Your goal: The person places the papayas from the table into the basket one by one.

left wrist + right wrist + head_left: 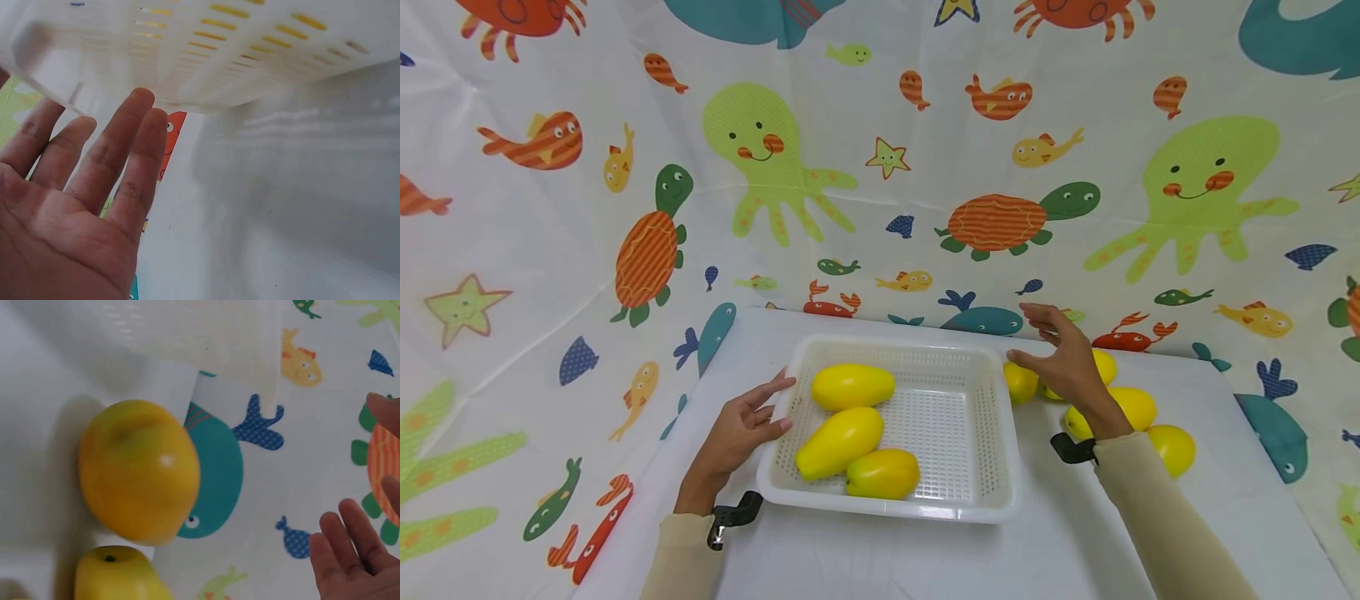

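A white perforated plastic basket (951,433) holds three yellow mango-like fruits (853,387) on its left side. My left hand (741,429) is at the basket's left wall, fingers extended. In the left wrist view, the left fingers (112,156) reach up by the basket's outer wall (181,69); whether they touch it I cannot tell. My right hand (1063,358) is beyond the basket's right rim with thumb and fingers spread, holding nothing. Nearest to it, beside the basket, is a yellow-orange fruit (139,472), apart from the fingers in the right wrist view.
Several more yellow fruits (1131,408) lie on the white table (880,558) right of the basket, partly hidden by the right hand and forearm. A sheet printed with sea animals (880,92) hangs behind the table and along its left side.
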Motion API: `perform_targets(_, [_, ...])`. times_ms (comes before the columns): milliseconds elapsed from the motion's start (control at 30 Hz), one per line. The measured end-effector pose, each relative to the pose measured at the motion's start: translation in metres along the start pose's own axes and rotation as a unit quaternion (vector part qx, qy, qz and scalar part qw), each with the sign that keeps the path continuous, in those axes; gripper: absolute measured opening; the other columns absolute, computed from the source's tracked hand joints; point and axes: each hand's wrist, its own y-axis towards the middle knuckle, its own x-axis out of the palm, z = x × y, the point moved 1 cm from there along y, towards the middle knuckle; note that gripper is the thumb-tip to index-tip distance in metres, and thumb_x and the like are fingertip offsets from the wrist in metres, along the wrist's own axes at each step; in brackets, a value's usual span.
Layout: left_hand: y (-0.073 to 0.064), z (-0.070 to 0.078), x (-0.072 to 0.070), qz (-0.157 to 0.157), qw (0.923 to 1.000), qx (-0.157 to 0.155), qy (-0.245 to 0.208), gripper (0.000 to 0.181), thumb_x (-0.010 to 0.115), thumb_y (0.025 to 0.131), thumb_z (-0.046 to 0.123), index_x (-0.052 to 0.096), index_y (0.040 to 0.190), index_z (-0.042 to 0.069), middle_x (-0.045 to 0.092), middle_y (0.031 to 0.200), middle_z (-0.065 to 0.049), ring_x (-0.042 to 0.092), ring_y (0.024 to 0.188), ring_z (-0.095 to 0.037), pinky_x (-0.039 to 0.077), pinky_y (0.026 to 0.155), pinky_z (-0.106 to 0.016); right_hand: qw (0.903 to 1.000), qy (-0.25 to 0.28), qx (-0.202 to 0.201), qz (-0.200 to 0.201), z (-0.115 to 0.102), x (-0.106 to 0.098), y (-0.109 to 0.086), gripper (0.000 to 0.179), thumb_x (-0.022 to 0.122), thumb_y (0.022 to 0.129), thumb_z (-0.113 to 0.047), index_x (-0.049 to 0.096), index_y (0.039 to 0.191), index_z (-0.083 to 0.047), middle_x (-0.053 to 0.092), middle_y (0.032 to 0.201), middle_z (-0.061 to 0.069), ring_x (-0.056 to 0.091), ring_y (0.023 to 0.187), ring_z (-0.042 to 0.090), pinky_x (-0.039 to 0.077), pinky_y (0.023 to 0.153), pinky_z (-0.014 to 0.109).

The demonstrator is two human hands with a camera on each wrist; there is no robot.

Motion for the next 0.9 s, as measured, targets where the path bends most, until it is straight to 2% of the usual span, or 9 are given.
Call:
perform_targets(333, [0.001,-0.001,-0.001,-0.004,1.0,-0.002,0.001,0.067,0.081,0.095,0.029,0.053,0.157,0.032,0.028,0.175,0.017,0.054,0.148,-0.031,0.063,0.097,-0.037,0.9984,-0.005,0.053,-0.019,0.032,0.014,-0.006,0.087,0.088,0.089,-0.021,0.042,0.162,-0.023,0.037,0.171,0.013,0.04,0.153,0.043,0.037,0.126,0.061])
perform_targets(633, [0.0,-0.001,-0.001,-0.005,1.0,-0.005,-0.002,0.067,0.081,0.096,0.029,0.053,0.157,0.033,0.028,0.175,0.016,0.057,0.146,-0.028,0.063,0.097,-0.038,0.998,-0.004,0.059,-0.024,0.041,0.025,-0.013,0.088,0.088,0.087,-0.015,0.043,0.161,-0.02,0.039,0.167,0.017,0.039,0.152,0.048,0.036,0.124,0.066])
perform_targets(900, [0.0,-0.001,-0.001,-0.002,1.0,-0.006,-0.001,0.067,0.081,0.095,0.029,0.054,0.156,0.033,0.027,0.175,0.018,0.056,0.147,-0.028,0.062,0.098,-0.036,0.9957,-0.024,0.085,-0.025,0.052,0.039,-0.015,0.096,0.089,0.085,-0.015,0.037,0.165,-0.025,0.03,0.172,0.018,0.035,0.152,0.049,0.039,0.12,0.072])
